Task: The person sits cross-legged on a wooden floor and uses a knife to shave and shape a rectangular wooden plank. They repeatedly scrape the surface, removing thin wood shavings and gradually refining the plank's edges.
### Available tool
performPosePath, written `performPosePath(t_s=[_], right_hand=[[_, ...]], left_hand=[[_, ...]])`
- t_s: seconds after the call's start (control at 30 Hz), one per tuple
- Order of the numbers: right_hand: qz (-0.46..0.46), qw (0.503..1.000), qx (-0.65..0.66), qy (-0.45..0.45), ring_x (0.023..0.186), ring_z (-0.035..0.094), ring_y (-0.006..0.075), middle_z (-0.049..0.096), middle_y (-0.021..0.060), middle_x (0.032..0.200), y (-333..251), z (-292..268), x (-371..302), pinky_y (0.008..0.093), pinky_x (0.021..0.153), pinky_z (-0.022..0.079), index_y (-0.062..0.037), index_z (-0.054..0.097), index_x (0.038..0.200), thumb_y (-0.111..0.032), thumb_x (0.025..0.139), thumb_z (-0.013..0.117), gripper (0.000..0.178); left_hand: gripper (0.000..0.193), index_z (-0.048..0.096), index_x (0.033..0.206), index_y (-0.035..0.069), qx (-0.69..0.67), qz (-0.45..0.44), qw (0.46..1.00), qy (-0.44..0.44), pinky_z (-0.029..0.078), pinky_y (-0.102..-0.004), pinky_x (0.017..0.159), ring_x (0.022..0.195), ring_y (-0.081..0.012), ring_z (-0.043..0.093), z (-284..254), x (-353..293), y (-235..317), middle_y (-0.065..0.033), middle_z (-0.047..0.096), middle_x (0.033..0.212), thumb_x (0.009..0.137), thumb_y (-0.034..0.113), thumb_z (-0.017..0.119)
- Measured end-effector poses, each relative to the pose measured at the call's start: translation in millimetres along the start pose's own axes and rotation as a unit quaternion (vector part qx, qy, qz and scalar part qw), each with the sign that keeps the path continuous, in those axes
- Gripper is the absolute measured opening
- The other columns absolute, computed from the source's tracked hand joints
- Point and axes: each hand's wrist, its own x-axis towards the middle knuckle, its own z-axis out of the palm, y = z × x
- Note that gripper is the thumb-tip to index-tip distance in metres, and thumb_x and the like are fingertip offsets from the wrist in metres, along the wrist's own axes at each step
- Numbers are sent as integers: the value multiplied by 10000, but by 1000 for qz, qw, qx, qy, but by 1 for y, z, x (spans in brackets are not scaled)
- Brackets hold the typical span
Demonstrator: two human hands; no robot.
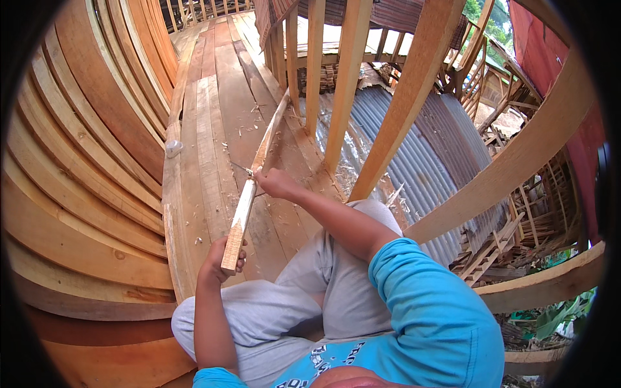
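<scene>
Stick (244, 205): bare wood, smooth along the middle, rougher at the near end. Floor boards (208, 142): wood, matt, worn. Wall boards (97, 238), left: bare wood, smooth, matt. Posts (347, 77), right: bare wood, matt. Roof sheets (404, 139), right: ridged metal, dull, rust-brown in part. Trousers (272, 309), near: matt cloth. Shirt (433, 310), near: matt printed cloth.

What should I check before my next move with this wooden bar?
1. Left hand gripping the near end of the wooden bar: ok.
2. Right hand closed at the thin tool midway along the bar: ok, apparently.
3. Left fingers away from the tool: ok, they are down at the near end.
4. Bar's far end braced against the upright batten: cannot tell; contact is unclear.
5. Tool's edge sharp: cannot tell, too small.
6. Plank floor free of wood shavings: not ok, they're scattered about.
</scene>
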Motion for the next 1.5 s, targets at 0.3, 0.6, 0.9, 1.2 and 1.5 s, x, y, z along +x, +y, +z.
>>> performPosePath(t_s=[0.3,0.6,0.9,1.2,1.5], right_hand=[[145,953,228,-138,550,554,255,567,105,624,22,-27,31,433,512,417,-43,578,687,-557,946,420,597],[-34,995,-83,35,924,652,414,688,234,923,6,-12,-5,501,817,487,-4,694,920,-418,973,422,499],[-79,978,-182,65,777,660,401,680,210,786,-12,-7,-17,491,698,494,-25,705,795,-608,946,433,661],[-37,999,-6,-15,541,601,280,584,161,609,-3,0,4,428,510,456,41,602,674,-628,939,466,733],[192,911,290,-224,374,243,74,283,-56,507,-4,-8,10,288,347,161,-169,381,621,-593,968,429,550]], left_hand=[[374,577,981,44,62,38,997,29,452,-309,400,458,-170,549,10,4,-4,-76,567,616,996,351,363],[380,590,957,55,46,40,998,31,432,-297,406,455,-161,531,16,-2,-4,-67,571,627,992,376,390],[370,592,956,51,39,37,999,2,449,-282,423,482,-147,553,10,-2,-6,-58,572,634,987,361,392],[386,597,981,41,1,24,1000,-20,450,-280,423,480,-140,552,3,3,-8,-50,575,636,984,363,384],[388,593,994,37,-13,13,999,-45,444,-294,434,494,-156,538,2,3,-7,-60,567,657,978,360,381]])
